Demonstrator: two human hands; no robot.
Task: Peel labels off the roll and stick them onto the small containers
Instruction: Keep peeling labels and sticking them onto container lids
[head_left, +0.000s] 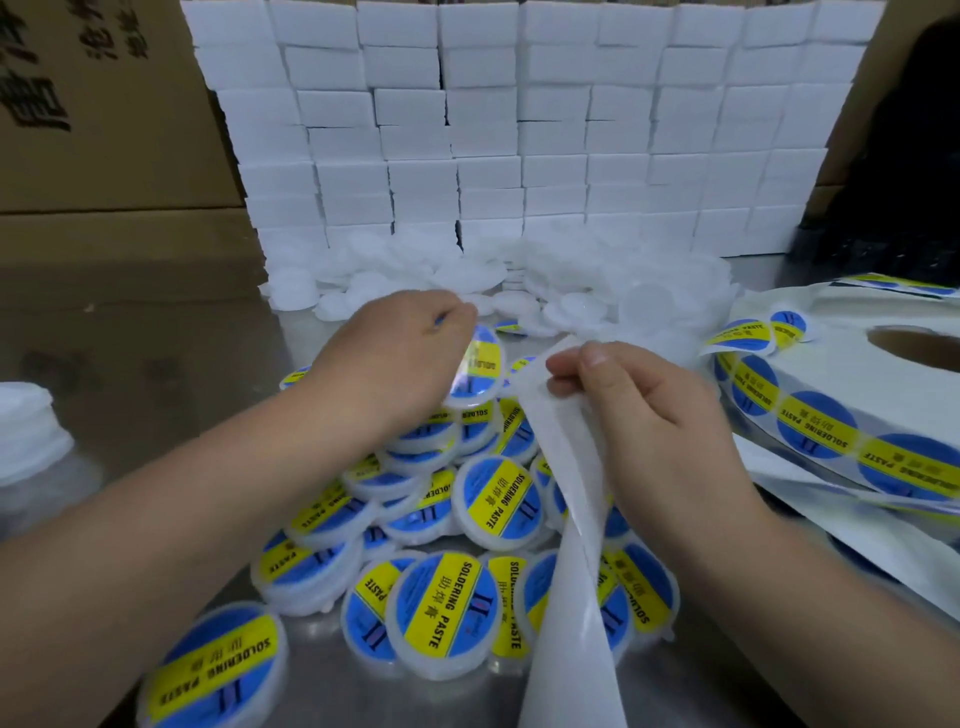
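Meanwhile, at a steel desk (171, 364), the right grip (639, 415) pinches the upper end of a white backing strip (566, 467) between thumb and forefinger. The strip trails down from it over the heap toward the near edge. The left grip (395, 358) hovers just left of it with fingers curled and a fleck of blue between them; motion blur hides whether it holds anything. A tilted labelled container (475, 366) sits against the thumb side of that grip, on top of the heap.

The label roll (831, 384) lies flat by the right edge, well clear of both grips, its blue-and-yellow "Soldering Paste" stickers facing outward. The heap of labelled containers (498, 499) fills the middle of the desk and spills toward the near edge, beneath both wrists. The plain white containers (467, 273) are piled beyond the grips toward the far edge, at the foot of a wall of stacked white boxes (519, 130). Cardboard cartons (104, 130) stand at the far left corner.
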